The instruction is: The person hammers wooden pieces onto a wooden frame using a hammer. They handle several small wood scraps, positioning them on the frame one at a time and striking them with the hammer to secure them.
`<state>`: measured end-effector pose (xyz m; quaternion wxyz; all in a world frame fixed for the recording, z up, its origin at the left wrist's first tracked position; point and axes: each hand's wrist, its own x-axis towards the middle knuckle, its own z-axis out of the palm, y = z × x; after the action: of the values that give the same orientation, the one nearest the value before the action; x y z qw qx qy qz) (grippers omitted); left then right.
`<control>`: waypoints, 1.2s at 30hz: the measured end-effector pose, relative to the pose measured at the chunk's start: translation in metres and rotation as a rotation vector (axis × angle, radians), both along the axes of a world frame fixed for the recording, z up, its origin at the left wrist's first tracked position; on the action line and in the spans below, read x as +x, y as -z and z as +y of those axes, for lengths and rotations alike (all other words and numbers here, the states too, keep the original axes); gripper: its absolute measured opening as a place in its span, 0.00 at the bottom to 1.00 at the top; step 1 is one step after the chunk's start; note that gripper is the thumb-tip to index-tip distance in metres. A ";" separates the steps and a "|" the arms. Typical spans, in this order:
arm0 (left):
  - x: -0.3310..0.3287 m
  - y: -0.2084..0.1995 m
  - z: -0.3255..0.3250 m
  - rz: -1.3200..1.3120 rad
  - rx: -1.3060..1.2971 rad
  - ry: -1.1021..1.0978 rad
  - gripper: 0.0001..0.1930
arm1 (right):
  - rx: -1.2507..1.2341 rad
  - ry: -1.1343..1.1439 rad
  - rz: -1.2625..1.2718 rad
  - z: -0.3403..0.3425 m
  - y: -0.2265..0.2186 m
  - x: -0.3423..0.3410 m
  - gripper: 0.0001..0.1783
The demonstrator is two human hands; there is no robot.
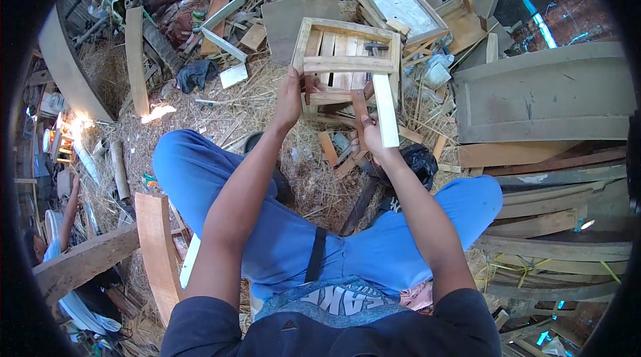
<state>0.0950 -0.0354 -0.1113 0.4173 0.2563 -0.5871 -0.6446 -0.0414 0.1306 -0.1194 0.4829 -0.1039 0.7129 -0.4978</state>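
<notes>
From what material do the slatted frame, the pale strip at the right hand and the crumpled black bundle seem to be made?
Slatted frame: probably bare wood, unpainted; its slats show pale, uneven tan tones.
Pale strip: perhaps wood, planed or painted; glare hides any grain.
Crumpled black bundle: likely thin glossy plastic, judging by its shiny creases.

My left hand [291,100] is at the left end of a wooden bar [350,65] over a slatted wooden frame [300,47]; my right hand [378,142] grips a pale strip [385,110]. My 2 knees, in blue trousers [193,167], spread above straw [210,115].
</notes>
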 end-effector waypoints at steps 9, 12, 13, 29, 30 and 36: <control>-0.005 0.003 -0.015 0.130 0.199 0.180 0.28 | 0.016 0.058 0.097 0.003 -0.030 0.008 0.21; -0.012 -0.011 -0.013 0.137 0.267 0.192 0.26 | -0.125 0.020 0.299 0.011 -0.037 0.002 0.18; -0.016 -0.015 -0.010 0.138 0.264 0.200 0.26 | -0.126 0.028 0.303 0.011 -0.029 -0.001 0.18; -0.053 -0.049 0.045 0.199 0.370 0.310 0.17 | -0.389 0.038 0.332 0.003 -0.053 0.002 0.20; -0.054 -0.045 0.044 0.197 0.367 0.312 0.17 | -0.435 0.062 0.313 0.001 -0.048 0.002 0.20; -0.051 -0.037 0.036 0.052 0.268 0.333 0.14 | -0.458 0.096 0.326 0.000 -0.033 -0.008 0.17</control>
<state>0.0442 0.0003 -0.0739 0.2822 0.1920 -0.5196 -0.7833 -0.0499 0.1308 -0.0864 0.3018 -0.2552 0.6541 -0.6449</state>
